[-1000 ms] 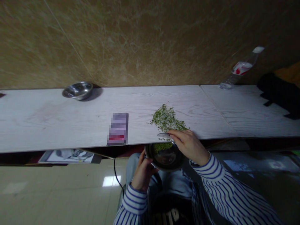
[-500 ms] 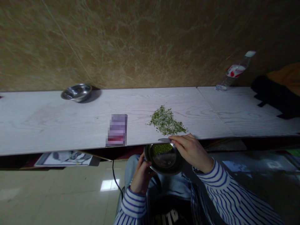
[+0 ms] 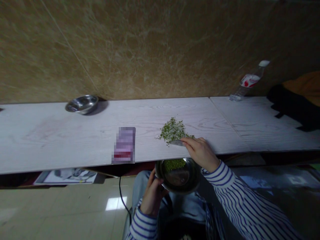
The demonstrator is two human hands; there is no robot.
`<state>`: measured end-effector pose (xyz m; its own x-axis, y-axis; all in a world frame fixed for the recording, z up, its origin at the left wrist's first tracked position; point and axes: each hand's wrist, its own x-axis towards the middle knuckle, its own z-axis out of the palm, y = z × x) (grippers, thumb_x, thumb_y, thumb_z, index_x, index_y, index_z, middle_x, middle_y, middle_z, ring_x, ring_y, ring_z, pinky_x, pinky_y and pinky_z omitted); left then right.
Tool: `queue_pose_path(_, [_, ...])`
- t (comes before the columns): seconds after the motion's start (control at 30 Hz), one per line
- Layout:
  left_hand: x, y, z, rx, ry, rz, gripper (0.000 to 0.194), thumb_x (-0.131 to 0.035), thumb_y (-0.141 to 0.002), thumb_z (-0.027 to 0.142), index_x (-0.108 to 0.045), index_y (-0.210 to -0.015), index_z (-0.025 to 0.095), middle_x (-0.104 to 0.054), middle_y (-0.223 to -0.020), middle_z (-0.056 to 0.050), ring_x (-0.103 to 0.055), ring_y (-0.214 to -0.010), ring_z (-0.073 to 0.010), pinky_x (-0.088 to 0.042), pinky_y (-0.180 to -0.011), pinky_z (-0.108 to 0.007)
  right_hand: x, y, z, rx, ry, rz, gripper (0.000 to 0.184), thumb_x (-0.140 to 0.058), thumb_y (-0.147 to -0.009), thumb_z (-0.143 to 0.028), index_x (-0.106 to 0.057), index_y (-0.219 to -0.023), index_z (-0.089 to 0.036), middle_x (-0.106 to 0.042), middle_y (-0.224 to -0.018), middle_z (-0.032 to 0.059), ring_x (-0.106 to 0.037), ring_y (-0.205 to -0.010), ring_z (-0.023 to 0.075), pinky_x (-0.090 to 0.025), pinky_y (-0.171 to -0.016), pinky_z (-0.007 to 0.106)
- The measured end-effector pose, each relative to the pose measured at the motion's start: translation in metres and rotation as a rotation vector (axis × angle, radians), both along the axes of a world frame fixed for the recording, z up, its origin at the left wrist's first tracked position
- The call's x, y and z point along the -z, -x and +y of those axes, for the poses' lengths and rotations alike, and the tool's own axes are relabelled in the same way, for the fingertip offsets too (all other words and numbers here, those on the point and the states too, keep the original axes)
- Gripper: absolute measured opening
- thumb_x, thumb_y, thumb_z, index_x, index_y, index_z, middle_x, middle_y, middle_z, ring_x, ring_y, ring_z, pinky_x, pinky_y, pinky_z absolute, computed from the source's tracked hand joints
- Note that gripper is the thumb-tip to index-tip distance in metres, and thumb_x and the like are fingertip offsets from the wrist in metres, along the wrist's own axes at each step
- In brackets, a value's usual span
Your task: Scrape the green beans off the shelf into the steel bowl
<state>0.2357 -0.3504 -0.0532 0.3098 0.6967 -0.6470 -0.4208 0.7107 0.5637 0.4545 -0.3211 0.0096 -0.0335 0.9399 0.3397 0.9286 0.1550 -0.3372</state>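
A pile of small green beans point(image 3: 172, 130) lies on the white wooden tabletop point(image 3: 75, 133) near its front edge. My right hand point(image 3: 201, 152) rests on the table at the pile's near right side, fingers closed on a thin flat metal piece point(image 3: 178, 143) that touches the beans. Below the table edge my left hand point(image 3: 153, 191) grips the rim of a steel bowl point(image 3: 178, 175) that has green beans in its far part. Both my sleeves are blue-and-white striped.
A second steel bowl point(image 3: 82, 104) stands at the back left by the marble wall. A blurred card point(image 3: 124, 145) lies left of the beans. A plastic water bottle point(image 3: 248, 81) and dark and orange cloth point(image 3: 295, 100) sit at the right. A cable point(image 3: 122, 193) hangs under the table.
My right hand with the metal piece moved from the table's front edge back up onto the table to the bean pile. The pile on the table has become smaller. The bowl sits slightly lower.
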Motion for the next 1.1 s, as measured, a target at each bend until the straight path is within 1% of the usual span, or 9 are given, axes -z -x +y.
queue_pose_path(0.17, [-0.002, -0.006, 0.004, -0.006, 0.01, 0.006, 0.061, -0.062, -0.064, 0.02, -0.048, -0.124, 0.025, -0.066, -0.092, -0.003, -0.06, -0.076, -0.0177, -0.048, -0.065, -0.032, -0.003, -0.006, 0.019, 0.039, 0.001, -0.062, 0.026, -0.045, -0.092, -0.022, -0.065, -0.109, -0.021, -0.072, -0.091, 0.0061, -0.065, -0.083, 0.019, -0.043, -0.077, 0.034])
queue_pose_path(0.27, [-0.003, -0.009, 0.007, 0.001, 0.01, -0.006, 0.061, -0.063, -0.064, 0.02, -0.049, -0.123, 0.025, -0.067, -0.093, -0.003, -0.06, -0.076, -0.0175, -0.048, -0.065, -0.032, -0.005, -0.007, 0.026, 0.04, 0.003, -0.057, 0.025, -0.045, -0.092, -0.021, -0.065, -0.107, -0.022, -0.072, -0.092, 0.0056, -0.064, -0.085, 0.019, -0.043, -0.078, 0.034])
queue_pose_path(0.4, [-0.001, -0.009, 0.01, 0.029, 0.009, 0.001, 0.06, -0.063, -0.064, 0.02, -0.049, -0.122, 0.025, -0.066, -0.092, -0.002, -0.059, -0.075, -0.017, -0.049, -0.065, -0.032, -0.009, -0.013, 0.028, 0.028, -0.021, -0.024, 0.025, -0.045, -0.092, -0.022, -0.064, -0.107, -0.023, -0.071, -0.096, 0.0044, -0.063, -0.088, 0.0188, -0.043, -0.08, 0.034])
queue_pose_path(0.57, [0.0, -0.01, 0.011, 0.04, 0.004, -0.006, 0.06, -0.062, -0.065, 0.019, -0.049, -0.123, 0.024, -0.066, -0.092, -0.004, -0.059, -0.074, -0.0174, -0.048, -0.065, -0.033, -0.012, -0.023, 0.029, 0.108, -0.068, -0.042, 0.024, -0.045, -0.092, -0.023, -0.064, -0.107, -0.021, -0.071, -0.097, 0.0052, -0.063, -0.085, 0.0198, -0.043, -0.078, 0.034])
queue_pose_path(0.7, [0.0, -0.012, 0.01, 0.024, 0.008, 0.002, 0.063, -0.062, -0.063, 0.021, -0.049, -0.124, 0.024, -0.066, -0.094, -0.005, -0.059, -0.076, -0.0188, -0.048, -0.064, -0.033, -0.008, -0.023, 0.032, 0.143, -0.052, -0.097, 0.026, -0.045, -0.091, -0.022, -0.064, -0.109, -0.021, -0.071, -0.096, 0.007, -0.063, -0.085, 0.0207, -0.042, -0.077, 0.035])
queue_pose_path(0.77, [0.0, -0.012, 0.009, 0.013, 0.008, 0.008, 0.063, -0.063, -0.062, 0.022, -0.05, -0.124, 0.025, -0.065, -0.097, -0.005, -0.059, -0.079, -0.0202, -0.048, -0.065, -0.034, -0.005, -0.02, 0.031, 0.133, -0.036, -0.107, 0.026, -0.045, -0.091, -0.021, -0.063, -0.11, -0.021, -0.071, -0.097, 0.0073, -0.063, -0.086, 0.0205, -0.042, -0.076, 0.035])
queue_pose_path(0.87, [0.0, -0.011, 0.009, 0.03, 0.004, 0.014, 0.063, -0.063, -0.063, 0.022, -0.05, -0.124, 0.027, -0.065, -0.099, -0.004, -0.059, -0.083, -0.0208, -0.048, -0.068, -0.034, -0.003, -0.013, 0.025, 0.097, -0.028, -0.098, 0.027, -0.046, -0.091, -0.02, -0.064, -0.111, -0.021, -0.071, -0.097, 0.0071, -0.063, -0.088, 0.0198, -0.041, -0.077, 0.035])
queue_pose_path(1.0, [-0.001, -0.009, 0.009, 0.056, -0.003, 0.007, 0.064, -0.062, -0.066, 0.022, -0.046, -0.128, 0.028, -0.065, -0.1, -0.004, -0.06, -0.081, -0.0196, -0.048, -0.068, -0.033, -0.006, -0.008, 0.011, 0.048, -0.028, -0.071, 0.026, -0.046, -0.092, -0.02, -0.064, -0.111, -0.022, -0.071, -0.097, 0.0058, -0.063, -0.088, 0.0186, -0.04, -0.077, 0.034])
queue_pose_path(1.1, [-0.002, -0.009, 0.008, 0.058, -0.005, -0.007, 0.063, -0.06, -0.068, 0.02, -0.045, -0.129, 0.027, -0.065, -0.102, -0.005, -0.059, -0.082, -0.0196, -0.048, -0.067, -0.033, -0.007, -0.009, 0.003, 0.019, -0.03, -0.04, 0.025, -0.047, -0.092, -0.019, -0.063, -0.11, -0.023, -0.071, -0.097, 0.0045, -0.063, -0.089, 0.0178, -0.04, -0.078, 0.033])
